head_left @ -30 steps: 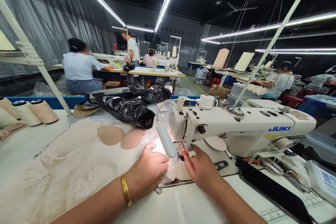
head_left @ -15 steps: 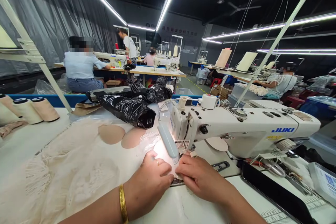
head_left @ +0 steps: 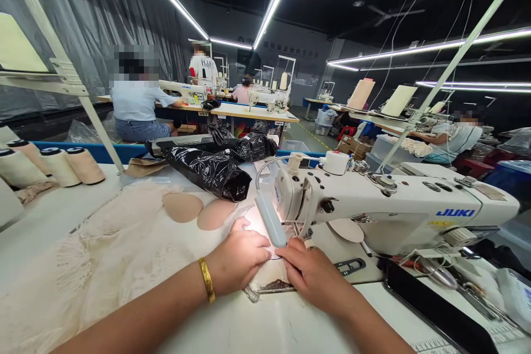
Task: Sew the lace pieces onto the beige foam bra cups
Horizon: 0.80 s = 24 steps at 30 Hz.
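Pale lace-edged fabric (head_left: 251, 220) lies under the lit grey lamp (head_left: 270, 220) at the needle end of a white JUKI sewing machine (head_left: 398, 207). My left hand (head_left: 239, 257) has its fingers bent and closed on this fabric, left of the lamp. On the other side, my right hand (head_left: 309, 268) pinches the fabric edge close to the presser area. Both sets of fingertips almost meet below the lamp head, which partly hides the fabric and the needle. Below my left hand, a small clear or pale strip (head_left: 251, 294) hangs at the machine plate's edge.
Cream ruffled fabric (head_left: 120, 254) and two beige oval pads (head_left: 182, 207) lie at left. Thread cones (head_left: 85, 166) and black plastic bags (head_left: 207, 171) stand behind. A black phone-like slab (head_left: 435, 307) lies at right. Several people work at machines beyond.
The view has shifted slightly left. My left hand has drawn back and left a little, uncovering the plate's front edge and the small strip. My right fingers are still at the fabric edge.
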Available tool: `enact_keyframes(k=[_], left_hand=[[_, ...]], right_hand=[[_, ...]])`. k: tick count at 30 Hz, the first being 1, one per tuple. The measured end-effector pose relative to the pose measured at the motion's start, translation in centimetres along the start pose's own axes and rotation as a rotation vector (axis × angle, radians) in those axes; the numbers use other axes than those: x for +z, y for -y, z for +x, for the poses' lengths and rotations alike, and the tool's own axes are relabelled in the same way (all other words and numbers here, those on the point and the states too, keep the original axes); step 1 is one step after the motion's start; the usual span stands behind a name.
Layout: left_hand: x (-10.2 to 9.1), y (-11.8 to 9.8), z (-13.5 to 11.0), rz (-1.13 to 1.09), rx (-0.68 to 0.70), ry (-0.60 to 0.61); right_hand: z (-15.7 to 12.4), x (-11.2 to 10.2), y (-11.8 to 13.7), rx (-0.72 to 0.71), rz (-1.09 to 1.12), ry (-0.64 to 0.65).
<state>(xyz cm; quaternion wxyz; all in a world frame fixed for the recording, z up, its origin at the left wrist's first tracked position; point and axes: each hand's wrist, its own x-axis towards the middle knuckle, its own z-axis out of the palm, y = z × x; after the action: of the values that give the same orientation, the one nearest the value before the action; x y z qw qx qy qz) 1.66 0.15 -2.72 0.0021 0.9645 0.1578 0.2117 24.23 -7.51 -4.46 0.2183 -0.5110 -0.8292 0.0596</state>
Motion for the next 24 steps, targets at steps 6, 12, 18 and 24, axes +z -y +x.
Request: enact_keyframes(k=[6,12,18,24], left_hand=[[-0.2,0.4,0.5,0.062,-0.088,0.111],[-1.0,-5.4,-2.3,0.215,-0.129,0.225],[-3.5,-9.0,-10.6,0.248,-0.183,0.117],[-6.0,-8.8,-15.6,0.127,-0.552,-0.104]], right_hand=[[-0.1,0.5,-0.2,0.015,0.005,-0.017],[-0.2,0.8,-0.6,-0.035,0.037,-0.041],[-0.7,2.5,-3.2,-0.010,0.129,-0.166],[-0.6,2.3,0.8,-0.182,0.122,-0.209]])
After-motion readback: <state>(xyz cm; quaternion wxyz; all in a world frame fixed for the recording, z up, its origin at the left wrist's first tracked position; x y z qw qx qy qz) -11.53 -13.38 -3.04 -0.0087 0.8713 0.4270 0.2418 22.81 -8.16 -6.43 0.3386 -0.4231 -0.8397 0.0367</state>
